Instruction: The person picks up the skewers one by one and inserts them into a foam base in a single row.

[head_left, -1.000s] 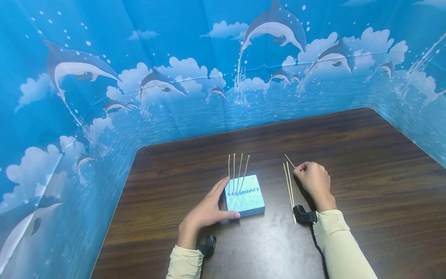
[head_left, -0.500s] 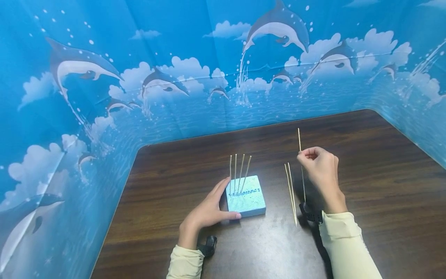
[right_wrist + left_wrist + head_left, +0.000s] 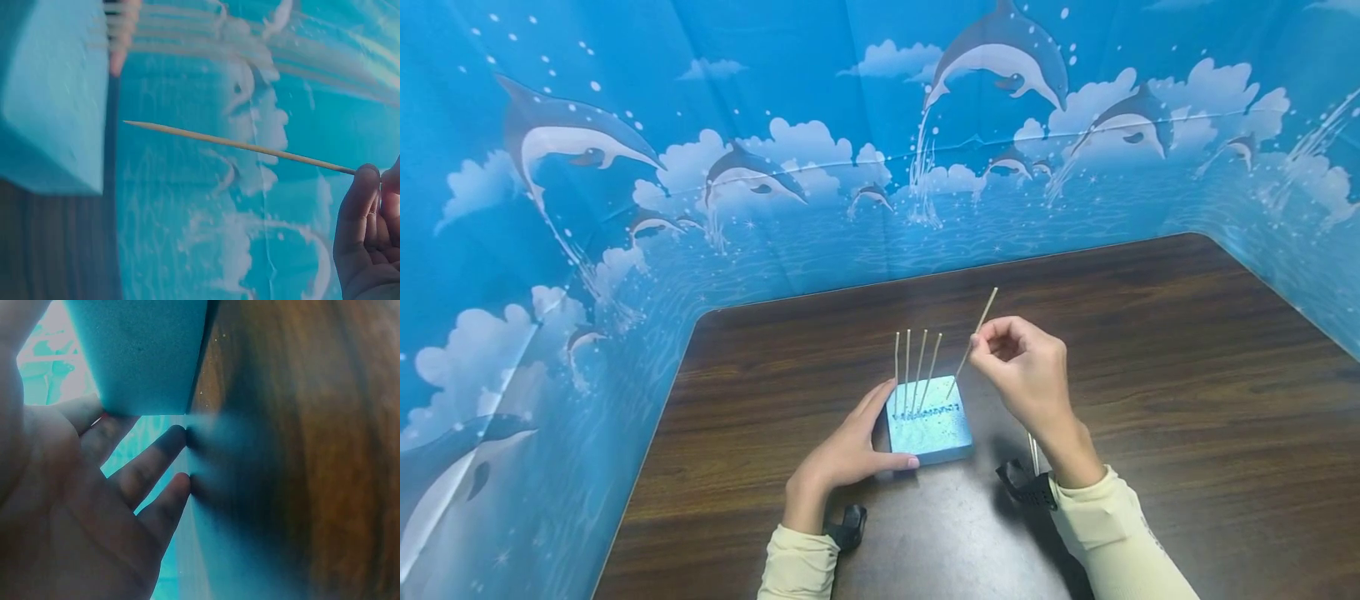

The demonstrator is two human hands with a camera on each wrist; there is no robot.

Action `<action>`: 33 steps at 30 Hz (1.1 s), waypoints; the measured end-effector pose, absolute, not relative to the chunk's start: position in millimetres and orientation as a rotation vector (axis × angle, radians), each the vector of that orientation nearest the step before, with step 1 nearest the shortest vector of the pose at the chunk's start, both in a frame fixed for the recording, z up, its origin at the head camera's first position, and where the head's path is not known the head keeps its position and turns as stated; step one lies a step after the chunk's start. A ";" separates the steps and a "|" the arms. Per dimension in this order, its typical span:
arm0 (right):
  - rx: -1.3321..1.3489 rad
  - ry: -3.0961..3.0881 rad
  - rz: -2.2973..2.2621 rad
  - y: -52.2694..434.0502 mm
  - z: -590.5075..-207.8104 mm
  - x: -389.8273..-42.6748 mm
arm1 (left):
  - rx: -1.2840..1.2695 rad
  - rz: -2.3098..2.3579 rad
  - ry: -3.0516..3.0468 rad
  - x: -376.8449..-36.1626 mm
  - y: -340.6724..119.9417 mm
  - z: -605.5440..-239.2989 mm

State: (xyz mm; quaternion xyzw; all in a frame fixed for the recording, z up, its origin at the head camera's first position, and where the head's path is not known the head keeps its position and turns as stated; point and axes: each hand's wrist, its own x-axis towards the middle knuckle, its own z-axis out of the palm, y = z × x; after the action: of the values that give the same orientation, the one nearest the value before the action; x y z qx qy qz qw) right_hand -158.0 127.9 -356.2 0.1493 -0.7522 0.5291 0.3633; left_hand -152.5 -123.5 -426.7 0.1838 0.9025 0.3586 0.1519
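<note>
head view: right hand point(image 3: 1028, 375) pinches a skewer point(image 3: 973, 337) in its fingertips, its point just above the foam block point(image 3: 929, 427), which the left hand point(image 3: 847, 454) steadies with straight fingers. four skewers point(image 3: 914, 370) already stand in the block beside that tip; this fifth isn't in yet, and spare sticks point(image 3: 1034, 452) lie by the right wrist.

A dark brown wooden table point(image 3: 1150, 350) is stretching out in front of me, its wood grain showing and its far corners rounded where the blue dolphin backdrop is closing round it. A pale blue foam block point(image 3: 931, 429) is sitting flat on it near my edge, slightly left of the middle. Just to the right of the block, loose wooden skewers point(image 3: 1034, 453) are lying on the tabletop, mostly hidden from me so I cannot count them.
</note>
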 end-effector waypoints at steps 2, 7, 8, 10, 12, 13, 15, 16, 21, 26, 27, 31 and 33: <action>0.425 -1.941 1.368 121.3 -359.7 -157.6 | 0.526 1.030 2.588 -152.7 -123.1 -427.1; 0.499 -1.955 1.376 112.1 -364.4 -156.1 | 0.524 1.033 2.583 -152.8 -123.2 -427.7; 0.511 -1.957 1.371 111.0 -365.1 -156.1 | 0.524 1.034 2.583 -152.9 -123.3 -427.8; 0.535 -1.967 1.350 109.3 -366.6 -156.4 | 0.526 1.037 2.584 -152.8 -123.7 -427.8; 0.555 -1.974 1.340 108.0 -368.1 -156.6 | 0.529 1.038 2.584 -152.8 -124.0 -427.7; 0.561 -1.978 1.336 107.5 -368.6 -156.7 | 0.529 1.038 2.584 -152.7 -124.1 -427.5; 0.569 -1.984 1.334 106.7 -369.4 -156.8 | 0.530 1.037 2.585 -152.6 -124.1 -427.2; 0.571 -1.988 1.333 106.3 -369.8 -156.8 | 0.529 1.038 2.586 -152.6 -124.0 -426.9; 0.573 -2.003 1.315 105.2 -370.6 -157.4 | 0.521 1.041 2.586 -152.6 -123.7 -426.3; 0.588 -2.005 1.314 103.8 -371.9 -158.3 | 0.520 1.044 2.586 -153.0 -123.4 -426.2; 0.594 -2.008 1.318 103.4 -372.3 -158.4 | 0.520 1.044 2.586 -153.1 -123.3 -426.2; 0.599 -2.043 1.312 102.0 -375.3 -159.2 | 0.516 1.050 2.581 -152.9 -123.2 -426.2; 0.599 -2.064 1.306 101.5 -376.3 -159.2 | 0.514 1.053 2.579 -153.0 -123.3 -426.5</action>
State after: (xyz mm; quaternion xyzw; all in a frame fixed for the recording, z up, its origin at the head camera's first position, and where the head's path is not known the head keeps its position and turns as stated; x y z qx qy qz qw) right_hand -159.2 101.5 -376.3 0.2266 -0.7807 0.4940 0.3084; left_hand -153.0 -123.3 -426.5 0.1793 0.8995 0.3675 0.1538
